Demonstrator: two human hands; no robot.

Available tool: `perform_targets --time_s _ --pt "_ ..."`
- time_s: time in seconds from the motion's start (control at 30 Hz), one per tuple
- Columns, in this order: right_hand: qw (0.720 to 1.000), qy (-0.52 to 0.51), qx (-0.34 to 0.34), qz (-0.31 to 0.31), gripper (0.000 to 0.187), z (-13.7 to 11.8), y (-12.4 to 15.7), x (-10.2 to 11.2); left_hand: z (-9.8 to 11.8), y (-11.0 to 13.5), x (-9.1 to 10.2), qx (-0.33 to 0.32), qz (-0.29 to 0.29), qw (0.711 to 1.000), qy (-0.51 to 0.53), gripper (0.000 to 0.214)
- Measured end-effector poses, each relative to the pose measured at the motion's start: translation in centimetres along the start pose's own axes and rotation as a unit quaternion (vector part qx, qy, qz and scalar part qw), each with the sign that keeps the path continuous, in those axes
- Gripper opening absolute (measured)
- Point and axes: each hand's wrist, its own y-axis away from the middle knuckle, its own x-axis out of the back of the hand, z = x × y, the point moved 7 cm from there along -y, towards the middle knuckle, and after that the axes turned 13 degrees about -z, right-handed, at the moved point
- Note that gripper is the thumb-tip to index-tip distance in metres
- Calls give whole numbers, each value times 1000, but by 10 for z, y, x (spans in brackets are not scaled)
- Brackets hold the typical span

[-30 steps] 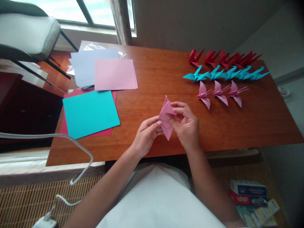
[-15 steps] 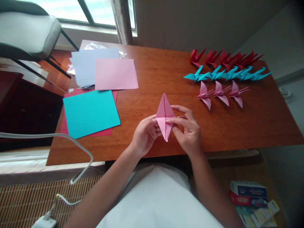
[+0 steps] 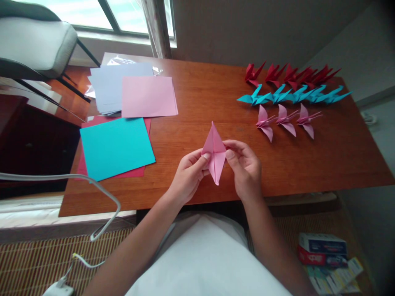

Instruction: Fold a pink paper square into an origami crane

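Note:
A pink piece of folded origami paper, diamond-shaped with a crease down its middle, is held above the table's near edge. My left hand is closed on its left side, thumb on the front and fingers behind. At its right corner, my right hand is closed with the thumb at the edge and the fingers curled behind the paper. To the right stand three pink paper cranes, a row of blue paper cranes and a row of red paper cranes.
On the wooden table, at the left, lie pink sheets, grey-blue sheets, turquoise sheets and red sheets. A white bent tube reaches in at the lower left. A chair stands by the window.
My right hand has drawn its fingers off the paper's front to its right corner, thumb now at the edge. My left thumb has moved onto the front of the paper.

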Motion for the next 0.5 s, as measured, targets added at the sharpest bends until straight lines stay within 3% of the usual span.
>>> perform_targets --time_s 0.1,0.2,0.5 --pt "998 -25 -57 -8 27 12 0 -4 0 0 -1 -3 -11 1000 -1 23" --pt "995 -47 -82 -29 23 18 0 -7 0 0 0 -5 -6 1000 1 23" --pt "996 -45 -69 -31 20 17 1 -7 0 0 0 4 0 1000 -1 26"
